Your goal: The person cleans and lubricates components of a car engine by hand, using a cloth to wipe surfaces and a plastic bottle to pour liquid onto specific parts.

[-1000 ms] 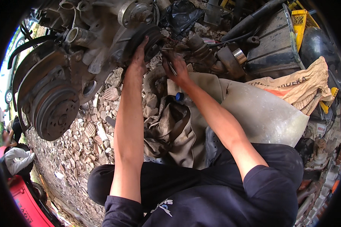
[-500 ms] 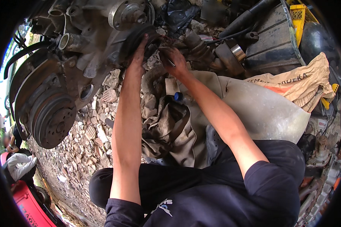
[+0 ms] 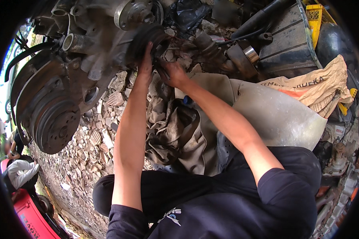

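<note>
My left hand (image 3: 146,61) grips the lower edge of a dark round pulley-like part (image 3: 141,36) on the greasy metal assembly (image 3: 95,51). My right hand (image 3: 171,73) is curled just below that part, close beside my left; whatever its fingers hold is hidden. A flanged hub (image 3: 131,14) sits above them, and a large grooved disc (image 3: 56,125) hangs at the left. Under my right forearm lie crumpled dirty cloth (image 3: 167,139), a beige sheet (image 3: 275,115) and a partly hidden blue bottle cap (image 3: 187,100).
Rubble (image 3: 91,155) covers the ground. Metal parts (image 3: 247,59), a dark trough (image 3: 283,44), a yellow crate (image 3: 313,26) and a paper sack (image 3: 315,89) lie right. A co-worker (image 3: 22,173) sits at far left beside a red object (image 3: 36,213).
My right hand has moved left and slightly down, closer to my left hand, which has shifted slightly left and stays on the round part.
</note>
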A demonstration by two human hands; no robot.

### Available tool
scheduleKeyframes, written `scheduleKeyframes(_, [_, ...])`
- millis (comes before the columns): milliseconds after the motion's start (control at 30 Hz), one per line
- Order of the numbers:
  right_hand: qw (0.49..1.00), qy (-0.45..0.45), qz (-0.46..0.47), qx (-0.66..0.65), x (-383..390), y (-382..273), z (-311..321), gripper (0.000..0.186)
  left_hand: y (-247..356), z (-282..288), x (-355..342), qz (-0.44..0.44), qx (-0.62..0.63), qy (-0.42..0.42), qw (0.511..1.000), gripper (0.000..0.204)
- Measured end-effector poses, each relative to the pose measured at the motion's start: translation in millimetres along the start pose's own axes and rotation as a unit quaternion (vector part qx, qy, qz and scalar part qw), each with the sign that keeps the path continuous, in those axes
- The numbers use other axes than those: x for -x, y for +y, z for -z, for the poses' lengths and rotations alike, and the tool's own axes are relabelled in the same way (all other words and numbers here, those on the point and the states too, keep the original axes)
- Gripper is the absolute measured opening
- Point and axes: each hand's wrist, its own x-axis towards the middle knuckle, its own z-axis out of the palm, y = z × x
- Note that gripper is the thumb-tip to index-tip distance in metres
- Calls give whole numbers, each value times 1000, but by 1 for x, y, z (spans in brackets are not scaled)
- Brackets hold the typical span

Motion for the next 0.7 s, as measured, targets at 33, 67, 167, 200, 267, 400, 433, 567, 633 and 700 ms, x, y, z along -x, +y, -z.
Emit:
scheduleKeyframes(33, [996, 58, 22, -58, 4, 5, -12, 33, -3, 7, -2, 4, -9, -21, 1000, 88])
scheduleKeyframes(67, [986, 133, 85, -51, 3, 13, -12, 39, -10, 22, -4, 7, -17, -38, 999, 86])
scheduleKeyframes(167, [993, 75, 87, -22, -11, 15, 30, 43, -11, 31, 4, 51, -35, 2, 998, 85])
scheduleKeyframes(200, [995, 60, 70, -43, -8, 14, 29, 43, -9, 22, 6, 69, -41, 23, 997, 86])
scheduleKeyframes(267, [994, 29, 40, -93, -2, -2, 15, 42, -4, 8, 0, 41, -62, 48, 996, 91])
scheduleKeyframes(400, [994, 63, 66, -62, -7, 31, 14, 40, 18, -16, -9, 100, -129, 127, 978, 101])
scheduleKeyframes(433, [993, 80, 75, -37, -2, 45, 20, 39, 25, -29, -6, 145, -145, 148, 968, 104])
scheduleKeyframes(567, [998, -25, 30, 41, 7, 7, 3, 55, 23, -6, -11, 152, -128, 184, 963, 115])
scheduleKeyframes(633, [996, 24, 54, -67, 0, 1, 2, 54, 19, 1, -13, 127, -119, 180, 968, 120])
scheduleKeyframes(700, [990, 109, 93, -12, -4, 36, 13, 55, 19, -15, -11, 141, -141, 167, 965, 123])
